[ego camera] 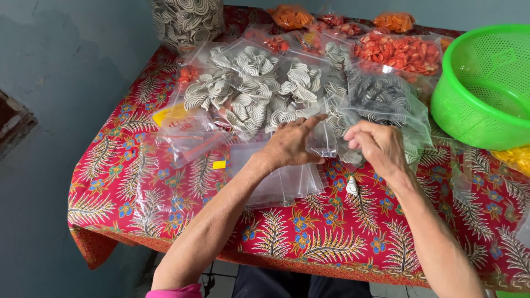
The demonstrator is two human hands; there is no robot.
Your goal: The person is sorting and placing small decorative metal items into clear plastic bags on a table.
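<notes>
My left hand (290, 142) rests on a small clear plastic bag (324, 138), pinching its edge with fingers stretched toward a heap of grey-and-white swirl crackers (259, 94). My right hand (380, 144) is curled at the same bag's other side, fingertips closed on a few crackers or the bag's mouth; which one I cannot tell. A stack of empty clear bags (276, 179) lies under my left wrist. One loose cracker (352, 186) lies on the cloth below my right hand.
A red floral tablecloth (331, 232) covers the table. A green plastic colander (486, 83) stands at the right. Bags of orange-red crackers (400, 52) lie at the back, a big sack of swirl crackers (187, 19) at back left. A grey wall is on the left.
</notes>
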